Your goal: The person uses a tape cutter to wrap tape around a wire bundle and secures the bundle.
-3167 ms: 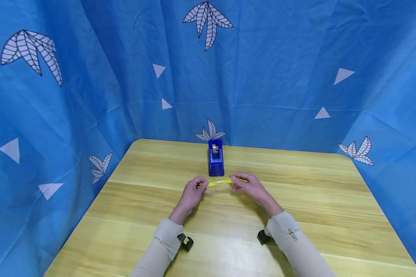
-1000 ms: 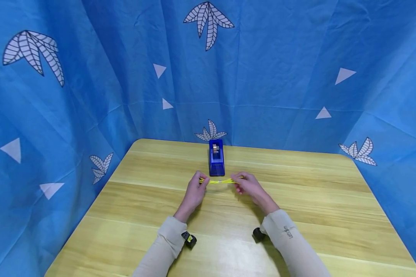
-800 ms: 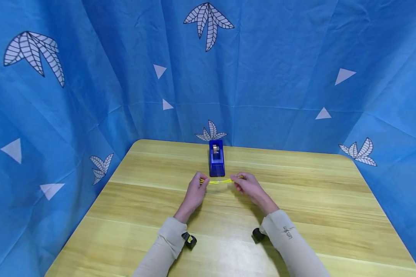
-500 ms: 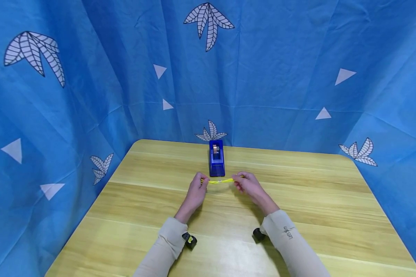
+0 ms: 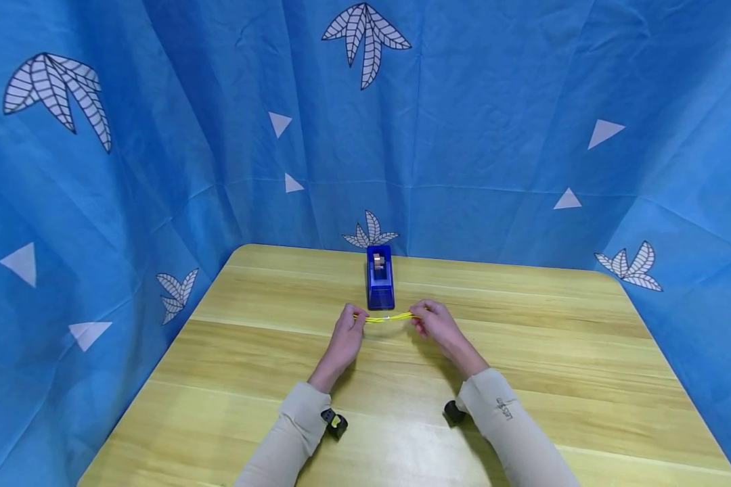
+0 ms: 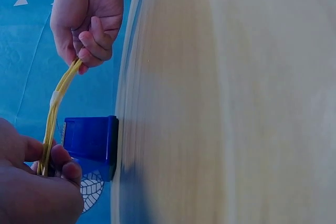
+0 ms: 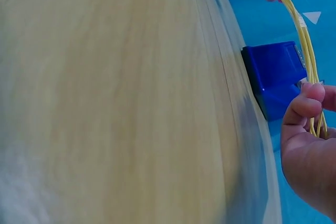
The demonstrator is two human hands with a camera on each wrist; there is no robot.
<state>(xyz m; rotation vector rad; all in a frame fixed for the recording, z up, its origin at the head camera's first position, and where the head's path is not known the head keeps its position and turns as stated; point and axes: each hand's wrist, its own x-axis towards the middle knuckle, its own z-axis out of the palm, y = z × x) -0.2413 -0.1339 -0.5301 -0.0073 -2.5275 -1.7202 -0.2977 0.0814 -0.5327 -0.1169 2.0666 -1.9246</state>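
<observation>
A short bundle of thin yellow cable [image 5: 374, 320] stretches between both hands above the table, sagging slightly. Around its middle sits a whitish band of tape [image 6: 54, 98]. My left hand [image 5: 342, 343] pinches one end between thumb and fingers; my right hand [image 5: 443, 333] pinches the other. In the right wrist view the strands of the cable bundle [image 7: 306, 43] run side by side, and their ends pass under the right fingers [image 7: 310, 106]. Just beyond the bundle stands a blue tape dispenser [image 5: 380, 295] with a small roll in it, touched by neither hand.
The wooden table [image 5: 542, 352] spreads out under both arms, its far edge against a blue patterned curtain [image 5: 487, 135]. A black wrist camera [image 5: 335, 425] is strapped to the left sleeve, another black camera [image 5: 453, 412] to the right.
Both hands keep hold of the cable bundle. Over the last three seconds the left hand has shifted slightly up and right, and the right hand slightly up. The tape dispenser stays put.
</observation>
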